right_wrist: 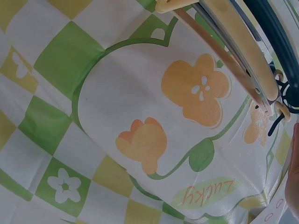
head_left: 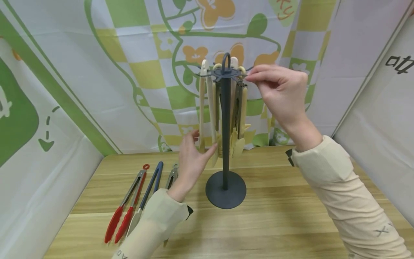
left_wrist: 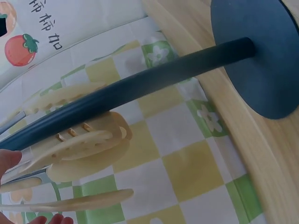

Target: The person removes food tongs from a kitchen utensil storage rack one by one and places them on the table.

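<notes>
A dark utensil stand [head_left: 225, 136] rises from a round base, with beige-handled kitchen tools hanging from its top hooks. My right hand [head_left: 284, 90] pinches the end of a hook at the stand's right side. On the left side hang pale beige tongs [head_left: 202, 104], their two arms pointing down. My left hand [head_left: 192, 158] is spread around the tongs' lower part, thumb and fingers apart. In the left wrist view, a slotted beige tool head [left_wrist: 93, 135] hangs behind the post, and the left thumb [left_wrist: 8, 159] shows at the edge.
On the wooden table [head_left: 275, 223] to the left lie red-tipped tongs [head_left: 129, 208], blue-handled tongs [head_left: 152, 187] and metal tongs [head_left: 173, 176], partly hidden by my left arm. A patterned cloth [head_left: 139, 72] hangs behind the table. White side panels [head_left: 381, 118] stand at both sides.
</notes>
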Motion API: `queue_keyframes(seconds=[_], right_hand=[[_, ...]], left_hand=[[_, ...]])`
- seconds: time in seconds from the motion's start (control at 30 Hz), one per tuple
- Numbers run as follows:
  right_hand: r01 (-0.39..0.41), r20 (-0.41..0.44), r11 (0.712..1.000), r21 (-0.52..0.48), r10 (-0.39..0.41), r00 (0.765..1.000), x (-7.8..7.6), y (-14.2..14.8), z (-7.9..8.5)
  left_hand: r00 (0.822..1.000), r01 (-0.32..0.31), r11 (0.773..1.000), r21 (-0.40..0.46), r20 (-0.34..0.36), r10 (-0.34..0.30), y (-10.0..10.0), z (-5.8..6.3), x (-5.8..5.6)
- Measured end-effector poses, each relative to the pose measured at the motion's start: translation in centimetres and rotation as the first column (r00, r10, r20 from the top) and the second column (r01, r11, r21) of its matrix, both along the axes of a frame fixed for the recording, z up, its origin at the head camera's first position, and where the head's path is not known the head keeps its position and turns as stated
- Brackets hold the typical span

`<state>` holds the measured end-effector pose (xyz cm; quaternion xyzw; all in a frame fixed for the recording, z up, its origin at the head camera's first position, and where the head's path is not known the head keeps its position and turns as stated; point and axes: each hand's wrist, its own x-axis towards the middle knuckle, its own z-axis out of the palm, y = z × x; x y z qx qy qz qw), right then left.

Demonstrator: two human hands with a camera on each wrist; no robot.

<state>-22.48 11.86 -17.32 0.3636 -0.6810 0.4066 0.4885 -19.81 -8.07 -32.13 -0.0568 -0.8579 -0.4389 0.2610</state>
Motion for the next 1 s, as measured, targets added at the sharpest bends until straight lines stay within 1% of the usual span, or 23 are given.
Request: queue_keyframes(seconds=[0.2, 0.27, 0.37, 0.5, 0.73, 0.9, 1.0], right_hand=[[-0.003, 0.018, 1.0, -0.028, 0.003, 1.0, 0.0, -0.1, 0.0], [-0.004, 0.02, 1.0, -0.029, 0.004, 1.0, 0.0, -0.1, 0.0], [-0.005, 0.018, 1.0, -0.029, 0.006, 1.0, 0.0, -0.1, 0.0], [0.001, 0.005, 1.0, -0.016, -0.001, 1.0, 0.0, -0.1, 0.1], [0.009, 0.007, 1.0, -0.009, -0.009, 1.0, 0.1, -0.1, 0.0], [0.006, -0.001, 1.0, 0.009, -0.006, 1.0, 0.0, 0.0, 0.0], [-0.004, 0.006, 1.0, 0.003, 0.004, 1.0, 0.0, 0.0, 0.0]], left_hand=[[0.999, -0.027, 0.998, 0.057, 0.034, 0.025, 0.8, -0.1, -0.1], [0.999, -0.033, 0.997, 0.063, 0.029, 0.031, 1.0, -0.3, -0.3], [0.999, -0.039, 0.997, 0.072, 0.0, 0.039, 1.3, -0.6, -0.5], [0.998, -0.054, 0.997, 0.059, -0.035, 0.056, 1.6, -1.0, -0.6], [0.994, -0.082, 0.996, 0.022, -0.069, 0.083, 1.8, -1.4, -0.9], [0.993, -0.085, 0.996, -0.002, -0.083, 0.085, 1.8, -1.5, -1.0], [0.991, -0.089, 0.996, -0.016, -0.098, 0.087, 1.8, -1.5, -0.9]])
